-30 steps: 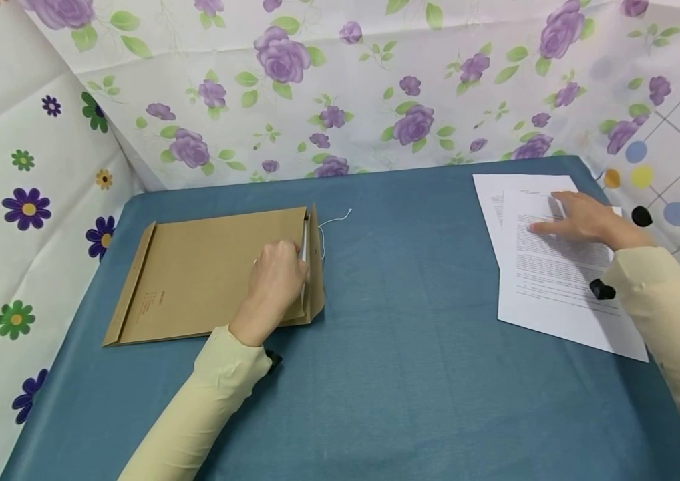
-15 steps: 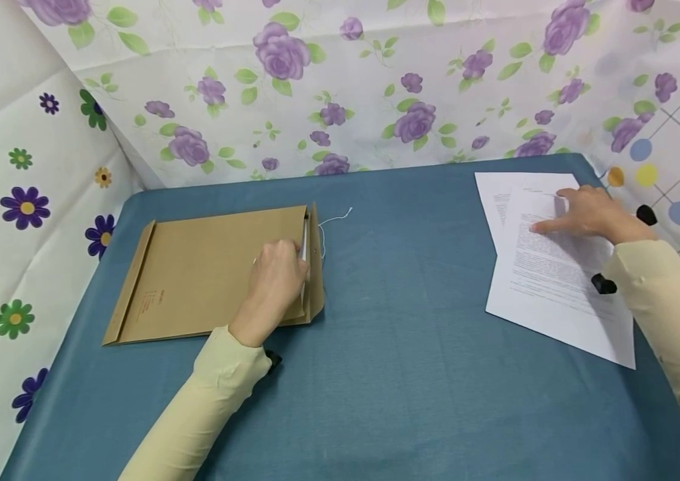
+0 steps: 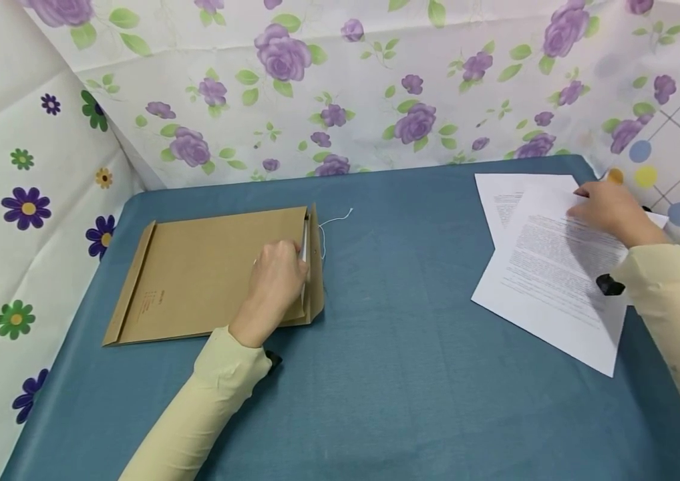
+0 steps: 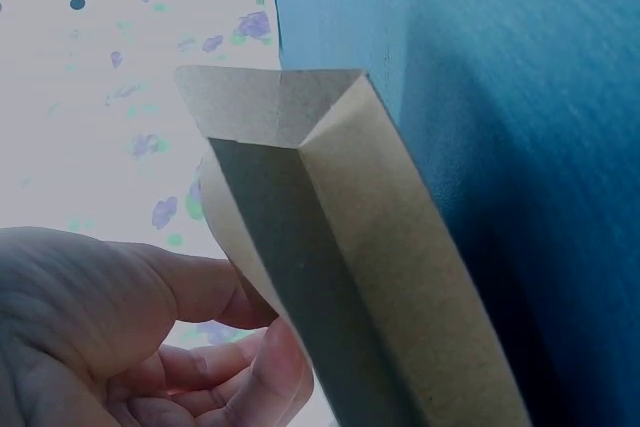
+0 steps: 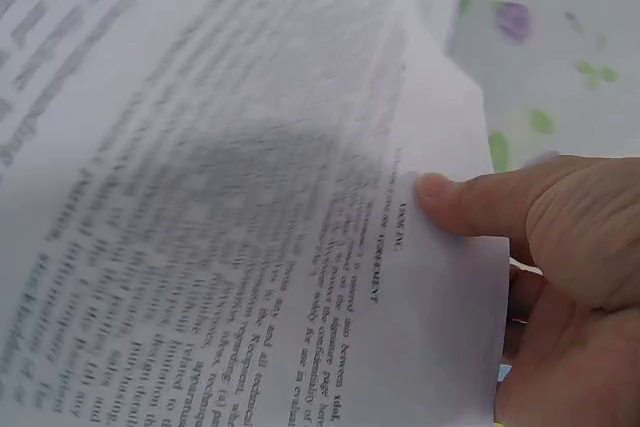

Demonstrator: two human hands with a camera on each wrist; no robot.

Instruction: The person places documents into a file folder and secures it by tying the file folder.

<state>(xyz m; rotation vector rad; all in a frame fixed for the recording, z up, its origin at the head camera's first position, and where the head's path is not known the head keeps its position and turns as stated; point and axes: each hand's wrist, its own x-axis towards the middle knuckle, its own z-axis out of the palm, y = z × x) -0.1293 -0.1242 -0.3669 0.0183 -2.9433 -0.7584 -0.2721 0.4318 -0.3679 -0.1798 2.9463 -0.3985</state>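
A brown kraft paper document envelope [image 3: 202, 267] lies on the table at the left, its mouth facing right with a white edge showing inside. My left hand [image 3: 276, 277] pinches the upper panel at the mouth; in the left wrist view the thumb and fingers [image 4: 285, 357] hold its rim and the envelope [image 4: 385, 267] gapes. At the right, my right hand [image 3: 613, 210] grips a printed sheet of paper [image 3: 547, 280] near its far edge. The right wrist view shows the thumb on top of the sheet [image 5: 320, 267] and the other fingers behind it.
Another printed sheet [image 3: 493, 190] lies partly under the held one. A white string [image 3: 336, 219] trails from the envelope's flap. Blue cloth covers the table [image 3: 400, 347]. A flowered curtain [image 3: 364, 87] hangs along the back, with patterned sheeting at both sides.
My right hand has drawn back from spread fingers on the page to a grip at its far edge. The top sheet has turned, its near end swinging left. The left hand has stayed put.
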